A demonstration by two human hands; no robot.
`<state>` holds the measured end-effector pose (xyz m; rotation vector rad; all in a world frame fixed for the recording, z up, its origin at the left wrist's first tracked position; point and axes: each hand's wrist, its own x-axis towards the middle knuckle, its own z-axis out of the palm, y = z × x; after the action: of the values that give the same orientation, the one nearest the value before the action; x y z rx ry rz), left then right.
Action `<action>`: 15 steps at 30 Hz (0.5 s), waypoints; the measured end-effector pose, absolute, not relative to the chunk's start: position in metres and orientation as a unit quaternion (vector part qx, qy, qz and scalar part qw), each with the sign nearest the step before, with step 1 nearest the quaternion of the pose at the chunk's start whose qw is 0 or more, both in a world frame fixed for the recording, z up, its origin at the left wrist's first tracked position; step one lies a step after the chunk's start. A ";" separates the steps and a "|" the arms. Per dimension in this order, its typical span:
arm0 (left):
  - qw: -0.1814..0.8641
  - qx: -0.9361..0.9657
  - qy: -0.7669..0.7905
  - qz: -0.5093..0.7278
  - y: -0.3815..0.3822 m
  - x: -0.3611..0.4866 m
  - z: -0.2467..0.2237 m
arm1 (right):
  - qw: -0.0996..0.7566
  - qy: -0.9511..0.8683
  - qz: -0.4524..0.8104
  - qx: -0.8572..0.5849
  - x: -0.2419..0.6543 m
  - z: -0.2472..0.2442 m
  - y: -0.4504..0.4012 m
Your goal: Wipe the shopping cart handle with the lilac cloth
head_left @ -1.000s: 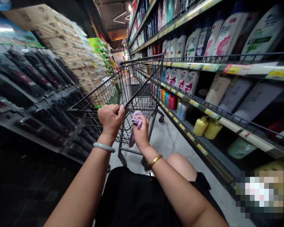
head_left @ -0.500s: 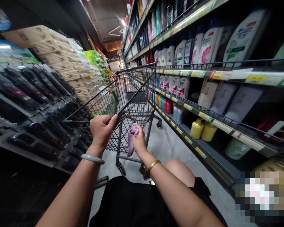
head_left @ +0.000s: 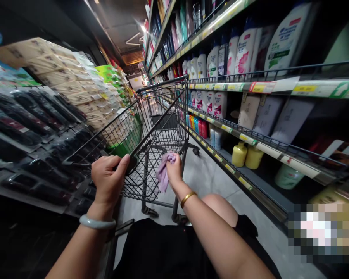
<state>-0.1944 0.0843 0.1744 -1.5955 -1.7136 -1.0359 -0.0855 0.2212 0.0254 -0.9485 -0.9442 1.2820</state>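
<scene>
A black wire shopping cart (head_left: pixel 165 133) stands in the aisle in front of me. My left hand (head_left: pixel 108 178) is closed around the cart's upper side rail, thumb lying along it. In my closed right hand (head_left: pixel 175 170) is a crumpled light purple cloth (head_left: pixel 163 172), which hangs down against the cart's wire side. A pale bangle is on my left wrist and a gold one on my right.
Shelves of shampoo bottles (head_left: pixel 246 50) run along the right, with yellow bottles (head_left: pixel 239 154) on the bottom shelf. At left hang dark packaged goods (head_left: pixel 26 116) beside stacked beige packs (head_left: pixel 66 81). Grey floor (head_left: pixel 212 178) shows between cart and shelves.
My left hand has moved left and down along with the cart rail. The purple cloth now spreads wider beside my right hand. The cart has turned slightly, its near corner swinging left.
</scene>
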 end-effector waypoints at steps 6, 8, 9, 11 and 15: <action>0.278 -0.604 -0.638 -0.389 0.065 -0.198 0.173 | 0.633 -0.421 0.553 -0.340 -0.084 0.060 0.190; 0.292 -0.598 -0.637 -0.389 0.061 -0.199 0.172 | 0.686 -0.501 0.475 -0.230 -0.079 0.086 0.178; 0.304 -0.595 -0.635 -0.388 0.060 -0.200 0.172 | 0.698 -0.538 0.432 -0.191 -0.077 0.092 0.175; 0.327 -0.589 -0.630 -0.387 0.057 -0.202 0.171 | 0.698 -0.581 0.381 -0.173 -0.077 0.088 0.176; 0.341 -0.584 -0.628 -0.385 0.052 -0.208 0.170 | 0.654 -0.497 0.467 -0.327 -0.088 0.038 0.197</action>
<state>-0.2085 0.0522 0.1697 -1.5206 -1.6333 -1.0017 -0.0881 0.1970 0.0380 -0.7407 -1.1269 1.0597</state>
